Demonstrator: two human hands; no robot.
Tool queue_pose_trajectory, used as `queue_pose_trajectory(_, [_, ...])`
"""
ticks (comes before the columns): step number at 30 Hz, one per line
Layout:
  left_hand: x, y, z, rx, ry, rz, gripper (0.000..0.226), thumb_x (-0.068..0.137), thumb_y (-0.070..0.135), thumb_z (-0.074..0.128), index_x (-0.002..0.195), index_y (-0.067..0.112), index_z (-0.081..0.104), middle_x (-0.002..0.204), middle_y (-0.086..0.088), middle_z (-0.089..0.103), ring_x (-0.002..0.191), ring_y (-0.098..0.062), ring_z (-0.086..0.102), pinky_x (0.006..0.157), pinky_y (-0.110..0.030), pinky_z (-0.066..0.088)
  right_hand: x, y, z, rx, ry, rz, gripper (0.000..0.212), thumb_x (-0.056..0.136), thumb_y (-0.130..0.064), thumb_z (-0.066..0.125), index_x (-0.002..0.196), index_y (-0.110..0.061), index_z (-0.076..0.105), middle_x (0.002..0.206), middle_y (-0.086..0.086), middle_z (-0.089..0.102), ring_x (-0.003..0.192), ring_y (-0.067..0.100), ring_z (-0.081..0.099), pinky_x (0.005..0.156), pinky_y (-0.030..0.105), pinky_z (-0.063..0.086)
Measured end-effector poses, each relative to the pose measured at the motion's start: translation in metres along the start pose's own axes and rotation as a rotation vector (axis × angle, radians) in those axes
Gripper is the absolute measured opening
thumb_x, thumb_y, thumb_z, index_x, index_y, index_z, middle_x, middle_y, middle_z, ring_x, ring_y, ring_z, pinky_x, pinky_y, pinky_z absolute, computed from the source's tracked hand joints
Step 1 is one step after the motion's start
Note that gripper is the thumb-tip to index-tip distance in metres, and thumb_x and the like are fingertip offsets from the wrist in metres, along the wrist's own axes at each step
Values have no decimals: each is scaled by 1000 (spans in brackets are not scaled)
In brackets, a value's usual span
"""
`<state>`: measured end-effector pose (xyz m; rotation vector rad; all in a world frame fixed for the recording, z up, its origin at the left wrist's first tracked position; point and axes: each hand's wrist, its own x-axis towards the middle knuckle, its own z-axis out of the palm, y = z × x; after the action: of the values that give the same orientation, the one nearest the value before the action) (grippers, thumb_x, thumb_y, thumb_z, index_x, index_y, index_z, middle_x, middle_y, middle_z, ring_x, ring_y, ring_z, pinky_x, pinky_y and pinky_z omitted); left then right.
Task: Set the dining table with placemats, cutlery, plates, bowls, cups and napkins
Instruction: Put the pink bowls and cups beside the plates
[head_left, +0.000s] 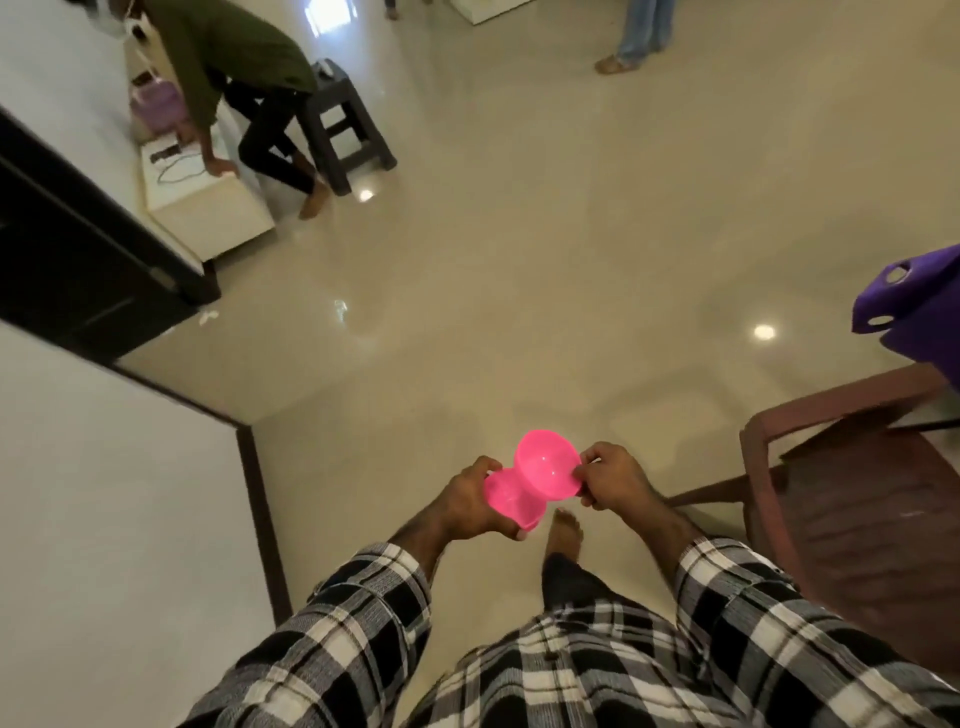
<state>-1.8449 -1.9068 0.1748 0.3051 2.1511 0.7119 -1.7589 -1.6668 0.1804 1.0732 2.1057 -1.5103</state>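
Observation:
I am standing on a tiled floor and hold two bright pink plastic bowls in front of me. My left hand (470, 499) grips the lower pink bowl (506, 501), its fingers wrapped under it. My right hand (613, 480) pinches the rim of the upper pink bowl (545, 462), which is tilted with its hollow facing me. The two bowls touch and partly overlap between my hands. My sleeves are black and white check.
A brown plastic chair (852, 499) stands close on my right, with a purple item (914, 312) beyond it. A white wall corner (130, 519) with dark trim is at my left. Ahead left, a person (244, 78) bends by a dark stool (343, 124) and a white cabinet (208, 208).

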Motion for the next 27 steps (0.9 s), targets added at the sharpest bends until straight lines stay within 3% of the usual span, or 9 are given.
queue_pose_trajectory(6, [119, 100, -83, 46, -4, 45, 118, 43, 48, 105, 143, 32, 44, 138, 0, 54, 120, -24, 58, 94, -41, 59, 102, -94, -89, -17, 14, -1, 11, 86, -3, 61, 96, -6, 65, 64, 13, 72, 48, 20, 66, 42, 24, 44])
queue_pose_trajectory(11, [233, 193, -126, 90, -89, 144, 114, 50, 37, 106, 145, 28, 43, 137, 0, 55, 119, -24, 58, 90, -36, 58, 187, -140, -164, 43, 122, 29, 9, 84, -6, 65, 92, -6, 69, 74, 14, 75, 56, 21, 72, 50, 29, 51])
queue_pose_trajectory(14, [306, 242, -142, 172, -164, 206, 115, 50, 37, 105, 147, 25, 42, 138, -1, 56, 118, -25, 59, 91, -38, 58, 235, -152, -198, 122, 198, 66, 10, 82, -1, 64, 89, -4, 70, 69, 16, 73, 55, 23, 70, 50, 31, 53])
queue_pose_trajectory(22, [471, 397, -163, 360, -417, 352, 115, 51, 33, 107, 147, 24, 44, 136, 0, 57, 115, -22, 60, 84, -28, 51, 315, -159, -297, 361, 441, 261, 19, 83, 6, 59, 96, -5, 70, 68, 15, 69, 50, 24, 66, 48, 29, 49])
queue_pose_trajectory(27, [532, 515, -123, 511, -558, 489, 115, 46, 42, 107, 141, 30, 44, 137, 2, 56, 118, -23, 59, 93, -36, 56, 315, -141, -368, 596, 671, 386, 15, 85, 2, 62, 93, -8, 70, 71, 15, 70, 51, 22, 65, 47, 29, 51])
